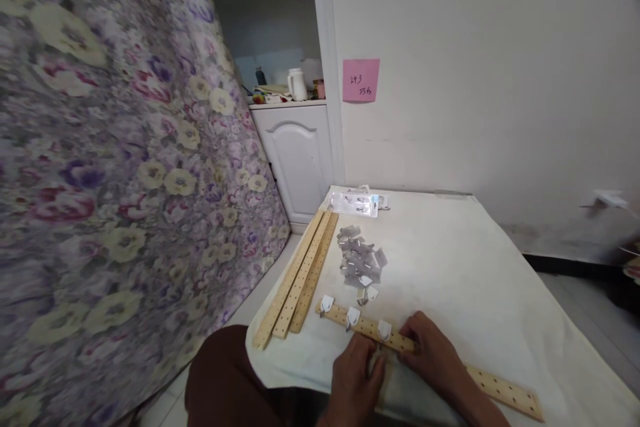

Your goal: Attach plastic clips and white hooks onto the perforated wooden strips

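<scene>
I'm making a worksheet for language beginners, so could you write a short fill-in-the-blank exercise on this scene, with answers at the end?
1. Attached along the perforated wooden strip are ____ white tags.
2. The left hand is nearer those tags than the ____ hand.
3. The color of the sticky note on the wall is ____.
4. In this view, the white jug stands to the ____ of that note.

Missing words: three; right; pink; left.

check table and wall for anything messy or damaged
The lower wall at right, above the dark baseboard, looks scuffed and stained, unlike the plainer wall higher up. On the table, small greyish pieces lie in a jumbled heap, untidy beside three wooden strips laid roughly side by side. No spill shows.
</scene>
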`<state>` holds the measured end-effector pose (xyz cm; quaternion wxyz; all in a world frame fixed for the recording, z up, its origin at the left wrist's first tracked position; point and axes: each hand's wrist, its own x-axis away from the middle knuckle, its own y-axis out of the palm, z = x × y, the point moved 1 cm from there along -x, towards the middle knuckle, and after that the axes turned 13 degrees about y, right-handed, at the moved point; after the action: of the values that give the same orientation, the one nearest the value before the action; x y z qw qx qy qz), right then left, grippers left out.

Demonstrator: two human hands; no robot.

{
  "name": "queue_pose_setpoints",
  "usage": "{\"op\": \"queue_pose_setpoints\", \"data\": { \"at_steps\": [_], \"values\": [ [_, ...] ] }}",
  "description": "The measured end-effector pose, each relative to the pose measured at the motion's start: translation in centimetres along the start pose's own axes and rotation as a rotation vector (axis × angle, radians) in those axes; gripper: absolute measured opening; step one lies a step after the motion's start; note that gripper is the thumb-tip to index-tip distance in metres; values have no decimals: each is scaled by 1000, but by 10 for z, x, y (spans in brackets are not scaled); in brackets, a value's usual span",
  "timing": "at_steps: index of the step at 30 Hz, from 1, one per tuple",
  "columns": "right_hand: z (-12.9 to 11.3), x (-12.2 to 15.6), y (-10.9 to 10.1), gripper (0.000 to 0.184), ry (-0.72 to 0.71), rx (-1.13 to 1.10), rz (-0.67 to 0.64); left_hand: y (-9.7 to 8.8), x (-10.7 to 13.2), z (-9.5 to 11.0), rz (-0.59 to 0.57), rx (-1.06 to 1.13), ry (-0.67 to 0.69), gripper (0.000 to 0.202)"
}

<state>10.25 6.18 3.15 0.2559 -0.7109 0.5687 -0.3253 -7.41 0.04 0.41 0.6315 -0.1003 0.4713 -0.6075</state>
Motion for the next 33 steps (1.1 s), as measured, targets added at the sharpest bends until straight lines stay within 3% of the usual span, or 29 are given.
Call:
{"op": "queue_pose_setpoints", "data": {
  "at_steps": [9,16,21,24,27,33],
  "values": [
    [-13,1,7,14,14,-25,40,1,2,-5,17,-31,54,7],
    [-15,-1,15,12,58,-43,65,3,3,-10,-47,-29,12,4],
    [-2,-6,10,28,29,-182,-42,4,5,-14,-69,24,11,3],
    [-2,-22,2,26,-6,-302,-60,8,8,-18,-66,42,24,4],
    [-17,-49,0,16,-37,-331,-17,13,11,-22,-28,35,26,6],
    [-53,-104,27,10,122,-290,123,21,15,-30,-15,48,52,8]
  ]
}}
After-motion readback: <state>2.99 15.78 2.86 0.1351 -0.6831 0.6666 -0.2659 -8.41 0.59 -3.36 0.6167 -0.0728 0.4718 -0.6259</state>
